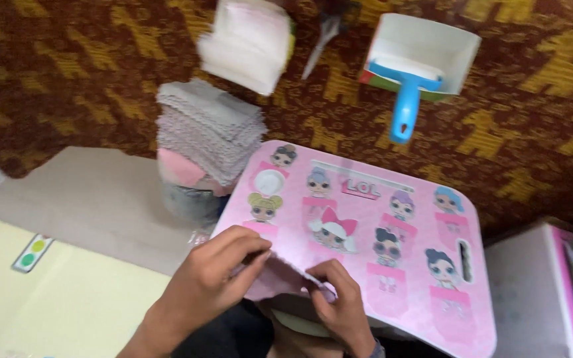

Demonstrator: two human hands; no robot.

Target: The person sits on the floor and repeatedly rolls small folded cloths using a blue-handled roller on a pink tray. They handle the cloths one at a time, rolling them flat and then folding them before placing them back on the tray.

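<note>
- Both hands pinch one pink cloth [280,275] at the near edge of the counter [426,292]: the left hand [210,282] closes thumb and fingers on its left side, the right hand [343,301] on its right corner.
- The cloth lies partly on the counter, creased between the two hands; judged from this, the piece is mid-fold or mid-smoothing, not finished.
- A tall stack [210,129] of grey and pink cloths sits on a container just left of the counter; a white stack [247,43] lies farther off on the carpet [67,79].
- The counter is a small pink lap tray printed with cartoon dolls.
- On the patterned brown-and-yellow carpet: scissors [323,36], a white box [426,53] holding a blue-handled brush [406,99].
- A yellow mat [54,298] lies at left, a pink-edged box [552,292] at right.
</note>
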